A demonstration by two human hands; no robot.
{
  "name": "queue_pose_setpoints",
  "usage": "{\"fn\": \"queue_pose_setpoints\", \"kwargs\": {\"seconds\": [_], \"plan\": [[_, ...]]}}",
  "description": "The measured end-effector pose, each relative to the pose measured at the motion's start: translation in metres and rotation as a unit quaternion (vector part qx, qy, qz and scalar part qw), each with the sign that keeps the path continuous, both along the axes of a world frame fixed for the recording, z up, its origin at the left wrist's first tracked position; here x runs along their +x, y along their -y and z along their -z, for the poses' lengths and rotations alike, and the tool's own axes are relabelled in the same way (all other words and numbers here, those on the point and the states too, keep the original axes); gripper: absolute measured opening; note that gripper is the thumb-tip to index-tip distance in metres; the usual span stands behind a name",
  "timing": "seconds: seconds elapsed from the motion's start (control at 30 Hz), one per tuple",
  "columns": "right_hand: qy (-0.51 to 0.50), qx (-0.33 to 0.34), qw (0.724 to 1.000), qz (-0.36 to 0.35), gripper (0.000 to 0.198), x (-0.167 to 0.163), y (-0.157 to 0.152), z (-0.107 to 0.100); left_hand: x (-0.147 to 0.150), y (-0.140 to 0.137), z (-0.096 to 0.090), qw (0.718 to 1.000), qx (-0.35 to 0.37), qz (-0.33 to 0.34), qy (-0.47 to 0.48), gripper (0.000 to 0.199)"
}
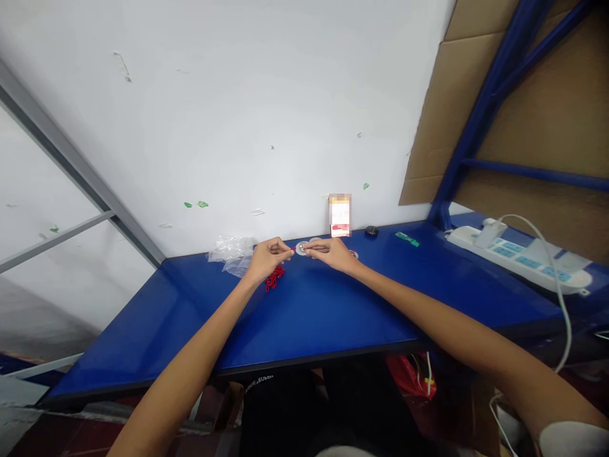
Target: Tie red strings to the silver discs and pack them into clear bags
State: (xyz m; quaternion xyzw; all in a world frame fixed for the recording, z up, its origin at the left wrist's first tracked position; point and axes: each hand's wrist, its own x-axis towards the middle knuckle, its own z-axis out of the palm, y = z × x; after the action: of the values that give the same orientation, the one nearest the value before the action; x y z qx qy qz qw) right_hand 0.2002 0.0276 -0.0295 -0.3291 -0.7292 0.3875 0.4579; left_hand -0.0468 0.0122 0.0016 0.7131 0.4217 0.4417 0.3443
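Above the blue table my left hand (268, 258) is closed in a pinch, with a bit of something red showing at its fingertips, too small to name. Close to it, my right hand (335, 254) pinches at a small whitish round disc (301, 248) that lies between the two hands. A small pile of red cord-like loops (275, 278) sits on the table just below my left hand. More small round pieces, partly hidden, lie behind and beside my right hand.
Clear plastic bags (231, 254) lie left against the wall. A bright pixelated panel (340, 216) stands at the back, near a black round item (372, 231) and a green piece (407, 239). A white power strip (518, 257) with a cable lies right, beside a blue frame (476, 127).
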Motion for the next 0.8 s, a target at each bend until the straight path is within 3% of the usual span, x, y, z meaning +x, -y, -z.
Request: {"fn": "queue_pose_setpoints", "kwargs": {"seconds": [0.17,0.33,0.53,0.8], "plan": [[-0.070,-0.051,0.996,0.019,0.026,-0.011,-0.001,0.008,0.005,-0.001,0.009,0.992,0.097,-0.010,-0.075,0.019],[-0.103,-0.079,0.991,0.013,0.030,-0.019,0.007,0.006,0.005,0.000,0.013,0.964,0.190,-0.041,-0.183,0.017],[-0.087,-0.062,0.994,-0.027,0.022,-0.023,0.017,0.001,0.009,0.005,0.009,0.946,0.200,-0.072,-0.245,0.016],[-0.075,-0.007,0.997,0.004,0.029,-0.023,0.017,0.004,0.015,0.012,0.009,0.942,0.201,-0.068,-0.261,0.016]]}}
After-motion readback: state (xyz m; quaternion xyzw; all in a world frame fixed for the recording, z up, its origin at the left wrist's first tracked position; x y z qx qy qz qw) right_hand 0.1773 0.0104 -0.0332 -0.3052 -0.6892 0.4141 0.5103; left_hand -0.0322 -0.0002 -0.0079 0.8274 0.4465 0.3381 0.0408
